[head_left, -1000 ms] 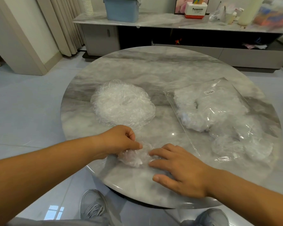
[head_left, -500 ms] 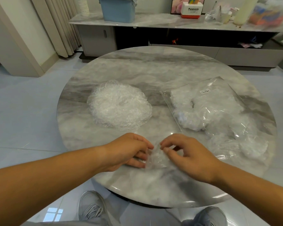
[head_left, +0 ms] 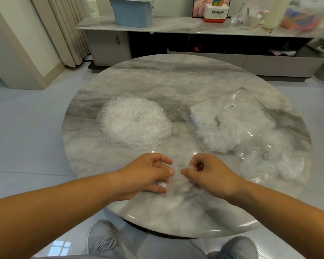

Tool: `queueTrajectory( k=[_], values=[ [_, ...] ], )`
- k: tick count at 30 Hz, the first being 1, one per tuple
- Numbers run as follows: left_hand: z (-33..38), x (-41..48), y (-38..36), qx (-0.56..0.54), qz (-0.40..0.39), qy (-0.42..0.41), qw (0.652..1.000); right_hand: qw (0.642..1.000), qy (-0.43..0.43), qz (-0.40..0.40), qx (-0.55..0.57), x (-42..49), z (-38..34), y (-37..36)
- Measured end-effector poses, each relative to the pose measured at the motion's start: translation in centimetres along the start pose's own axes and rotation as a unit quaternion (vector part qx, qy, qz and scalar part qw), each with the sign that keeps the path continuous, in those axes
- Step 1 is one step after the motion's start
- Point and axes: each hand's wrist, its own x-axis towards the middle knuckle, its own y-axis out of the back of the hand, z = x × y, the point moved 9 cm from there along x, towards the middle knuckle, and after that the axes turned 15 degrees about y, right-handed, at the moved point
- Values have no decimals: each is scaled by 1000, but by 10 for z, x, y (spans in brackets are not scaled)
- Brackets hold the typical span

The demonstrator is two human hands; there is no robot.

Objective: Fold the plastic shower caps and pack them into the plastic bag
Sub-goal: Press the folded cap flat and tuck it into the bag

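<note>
Nearest, two grey lace-up shoes stand on the glossy tiled floor under the rim of the round table, whose polished top is veined grey-white marble. Just in from that near edge, the left hand and the right hand each pinch a crumpled, see-through shower cap with curled fingers and thumb, bunching it small between them on the table. Beyond the left hand lies a rounded, crinkly heap of loose caps. To its right lies the flat clear plastic bag, already puffy with white caps and carrying a small barcode label. Farthest, a blue bin sits on a marble sideboard. A second ago the right hand lay flat beside the cap; now it grips it.
</note>
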Motion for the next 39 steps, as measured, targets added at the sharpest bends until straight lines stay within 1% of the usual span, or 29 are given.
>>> queueTrajectory(
  k=[2,3,4,6,10,12,14,17,21,24,26,28,30,31,36,39],
  values=[
    [0,0,-1,-7,-11,-9,1000,990,22,20,137,-1,-11,-7],
    [0,0,-2,-9,-17,-12,1000,982,30,19,184,-2,-15,-11],
    [0,0,-2,-8,-23,-13,1000,976,38,17,215,-4,-18,-15],
    [0,0,-1,-6,-33,-13,999,971,56,2,232,-7,-20,-21],
    [-1,0,0,-25,-39,-12,999,979,122,-98,127,-19,-22,-34],
    [1,-1,4,-32,-32,-11,999,977,152,-124,82,-21,-25,-36],
    [4,-1,7,-30,-30,-9,999,970,191,-147,23,-21,-29,-38],
    [7,-1,11,-10,-28,-10,999,950,243,-183,-73,-26,-31,-48],
    [10,-2,14,22,-18,-23,999,929,278,-197,-145,-30,-33,-55],
    [17,-6,16,104,39,-74,991,914,293,-205,-191,-29,-32,-61],
    [24,-9,18,179,93,-116,973,897,305,-218,-235,-30,-32,-67],
    [29,-9,21,261,145,-145,943,886,306,-229,-264,-32,-32,-70],
    [30,-7,27,321,191,-146,916,878,305,-238,-281,-33,-33,-71],
    [29,-5,30,327,201,-138,913,875,307,-239,-288,-33,-34,-71],
    [28,10,37,288,179,-83,937,851,323,-255,-326,-40,-31,-72],
    [30,15,31,332,156,-67,928,842,337,-252,-337,-44,-32,-70]
  ],
)
